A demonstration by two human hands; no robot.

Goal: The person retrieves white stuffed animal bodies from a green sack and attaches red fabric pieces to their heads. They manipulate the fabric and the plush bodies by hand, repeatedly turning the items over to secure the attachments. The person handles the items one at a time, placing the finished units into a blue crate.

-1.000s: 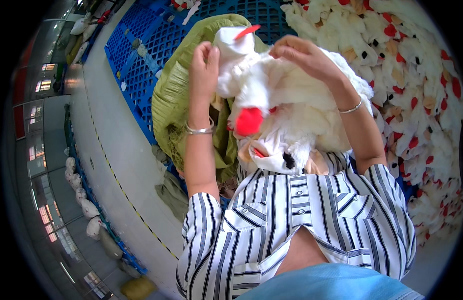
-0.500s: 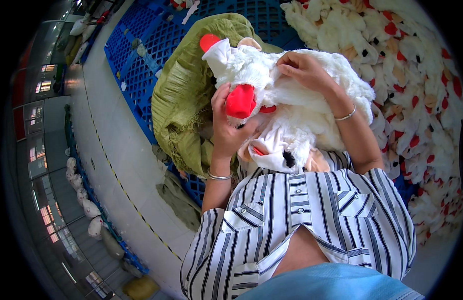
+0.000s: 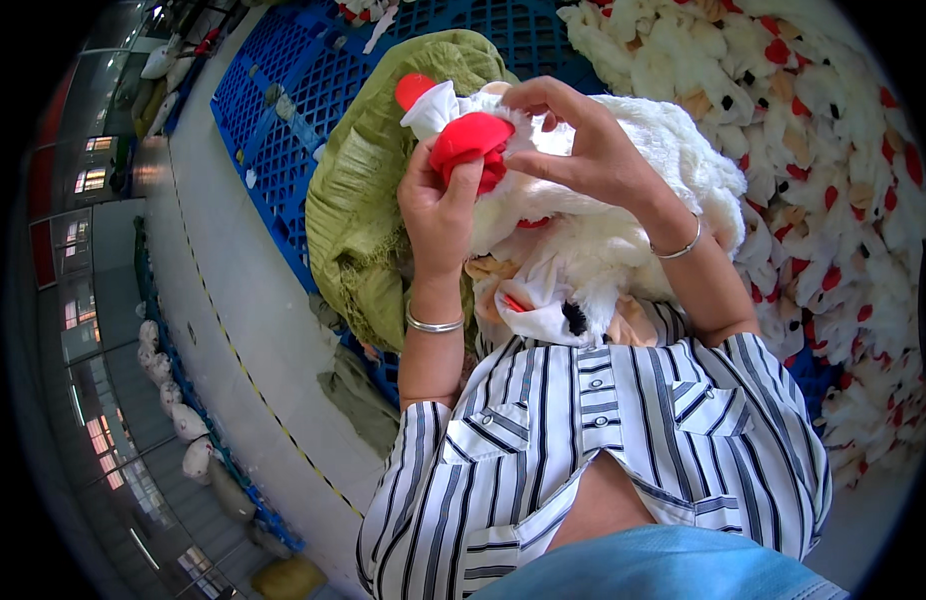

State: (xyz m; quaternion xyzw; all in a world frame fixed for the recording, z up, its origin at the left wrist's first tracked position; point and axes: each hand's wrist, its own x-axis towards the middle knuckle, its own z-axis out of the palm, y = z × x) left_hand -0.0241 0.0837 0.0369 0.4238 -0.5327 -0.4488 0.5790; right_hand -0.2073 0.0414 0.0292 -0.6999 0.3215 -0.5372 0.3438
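Note:
A white furry plush skin (image 3: 673, 150), limp and unstuffed, lies across my lap and over the sack. My left hand (image 3: 438, 215) pinches a red fabric part (image 3: 473, 140) of the plush between thumb and fingers, holding it up. Close to its right side is my right hand (image 3: 593, 150), thumb and forefinger apart around a gap, with nothing visibly gripped. Another red tip (image 3: 414, 90) sticks up beyond my left hand from a white cloth piece (image 3: 433, 112). Nearer me are a pale cloth piece (image 3: 538, 310) and a black patch (image 3: 575, 319).
An olive woven sack (image 3: 348, 190) bulges at the left of the plush. Blue slatted pallets (image 3: 273, 110) lie beneath and beyond it. A large heap of similar plush skins (image 3: 823, 200) fills the right side. A striped floor line (image 3: 253, 385) runs along the left.
My left hand has risen and now pinches the red part, which is lifted and bent. My right hand has moved left toward it, its thumb and forefinger now spread.

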